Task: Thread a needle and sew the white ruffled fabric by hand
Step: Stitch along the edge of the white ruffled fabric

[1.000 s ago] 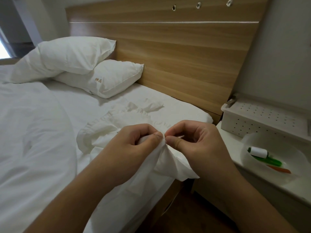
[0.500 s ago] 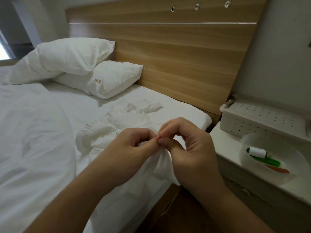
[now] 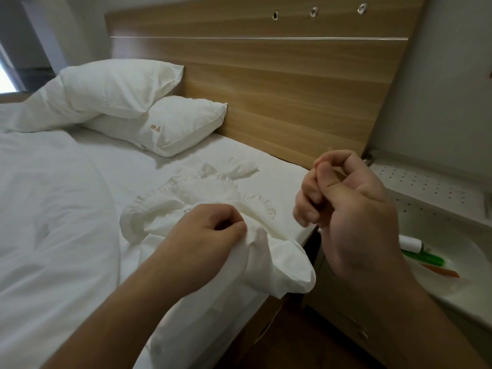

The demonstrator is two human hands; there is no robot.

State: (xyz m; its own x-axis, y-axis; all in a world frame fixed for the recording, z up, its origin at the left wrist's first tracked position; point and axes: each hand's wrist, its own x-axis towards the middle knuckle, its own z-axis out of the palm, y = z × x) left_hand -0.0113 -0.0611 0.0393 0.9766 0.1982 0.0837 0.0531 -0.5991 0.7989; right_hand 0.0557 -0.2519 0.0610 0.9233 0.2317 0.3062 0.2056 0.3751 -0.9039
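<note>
We had the white ruffled fabric point(image 3: 218, 209) lying at the edge of the bed point(image 3: 66, 209), with one fold of it lifted off the mattress and hanging over the side. Our left hand point(image 3: 210, 235) pinched that fold between thumb and forefinger, right at the gathered seam, the other fingers curled under the cloth. Our right hand point(image 3: 354, 209) was raised well apart from the fabric, up and toward the headboard point(image 3: 266, 89), its thumb and forefinger pressed together as if on a needle; a thin pale sliver showed near the fingertips, but the needle itself and any thread were too fine for us to make out for certain.

We judged the cloth light, soft and limp: it sagged wherever it was not held and would bunch under any pull. It seemed best held close to the stitch line, as the left hand had it, keeping a short stretch taut so the thread could draw through without puckering the ruffle. The needle, small and slick, called for a firm pinch near its middle.

On the counter beside the bed a white bowl point(image 3: 466, 251) held a spool of white thread point(image 3: 411, 245) and some green and orange sticks.
</note>
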